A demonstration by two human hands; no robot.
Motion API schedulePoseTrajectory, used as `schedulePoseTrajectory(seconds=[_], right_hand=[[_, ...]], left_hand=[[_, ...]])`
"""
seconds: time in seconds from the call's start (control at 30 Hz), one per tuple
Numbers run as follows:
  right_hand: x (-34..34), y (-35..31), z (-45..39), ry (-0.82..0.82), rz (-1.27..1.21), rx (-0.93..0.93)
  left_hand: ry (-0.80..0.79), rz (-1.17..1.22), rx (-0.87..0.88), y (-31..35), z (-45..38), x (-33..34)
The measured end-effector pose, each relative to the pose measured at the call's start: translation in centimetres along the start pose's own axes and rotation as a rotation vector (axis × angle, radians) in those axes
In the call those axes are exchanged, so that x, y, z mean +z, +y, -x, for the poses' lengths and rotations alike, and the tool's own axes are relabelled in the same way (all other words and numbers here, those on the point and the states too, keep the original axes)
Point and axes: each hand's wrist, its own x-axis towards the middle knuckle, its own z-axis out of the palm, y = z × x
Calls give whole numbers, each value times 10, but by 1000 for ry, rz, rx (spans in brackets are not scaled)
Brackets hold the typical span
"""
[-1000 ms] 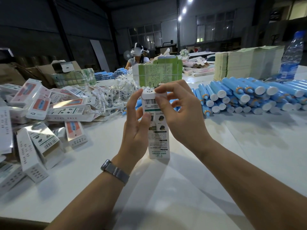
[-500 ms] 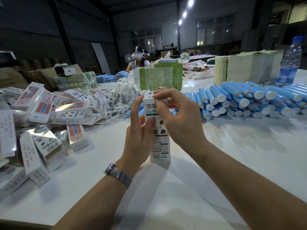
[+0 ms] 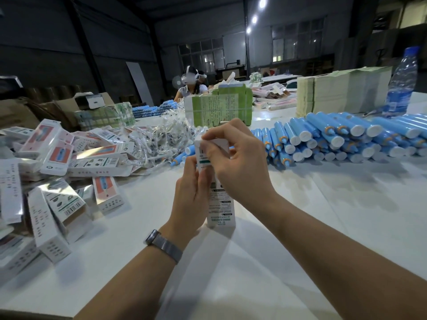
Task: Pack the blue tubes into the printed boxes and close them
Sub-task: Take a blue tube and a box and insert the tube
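Two hands are working one box [image 3: 220, 211] standing on the table [image 3: 300, 227]: my left hand [image 3: 189, 199] is gripping its side, my right hand [image 3: 240, 162] pinching the top flap. Next I'm tucking it shut.

Can't read any text from here. Held box [image 3: 219, 209] has small print lines and a green band, too blurred. Barcodes on loose boxes [image 3: 69, 207], digits illegible. Green carton [image 3: 221, 107] carries dense print, possibly Chinese. Bottle [image 3: 401, 88] label unreadable.
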Motion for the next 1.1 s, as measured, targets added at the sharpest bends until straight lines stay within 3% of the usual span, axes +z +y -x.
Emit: schedulePoseTrajectory(seconds=[0.33, 0.67, 1.1], right_hand=[[0, -1, -1, -1, 46, -37], [-3, -8, -3, 33, 34, -70], [-12, -11, -11, -95, 38, -24]], left_hand=[[12, 10, -24, -7, 0, 1], [-19, -71, 81, -1, 1, -1], [-47, -20, 123, -1, 3, -2]])
